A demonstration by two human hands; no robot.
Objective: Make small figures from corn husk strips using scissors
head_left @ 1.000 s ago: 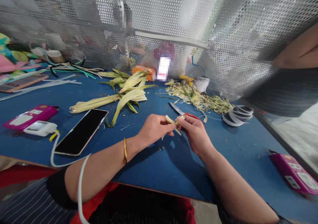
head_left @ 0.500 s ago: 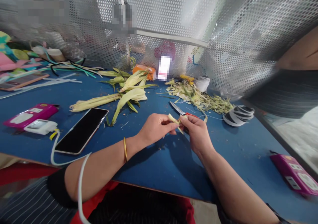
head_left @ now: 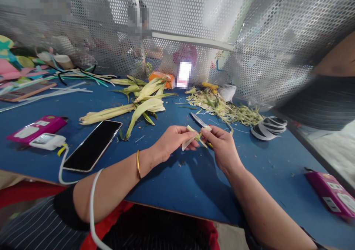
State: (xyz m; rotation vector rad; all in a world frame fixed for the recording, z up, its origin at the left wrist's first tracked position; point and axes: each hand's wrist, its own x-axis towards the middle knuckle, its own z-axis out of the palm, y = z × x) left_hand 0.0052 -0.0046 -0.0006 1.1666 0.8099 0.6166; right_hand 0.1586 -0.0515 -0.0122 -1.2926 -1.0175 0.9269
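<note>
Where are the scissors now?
In the head view, the scissors lie slightly right of centre on the blue table, just beyond the right hand, on the near side of the scrap pile.

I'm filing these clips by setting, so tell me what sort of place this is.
Probably a small craft workshop, though I can't be sure. Corn husks lie loose on the blue table, scissors lie near the person's right hand, and a perforated partition stands behind.

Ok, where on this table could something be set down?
Barring crumbs, the blue table is free either side of the right forearm, out to left forearm and rightmost magenta pack. Crowded: the far side, with husks and shreds.
</note>
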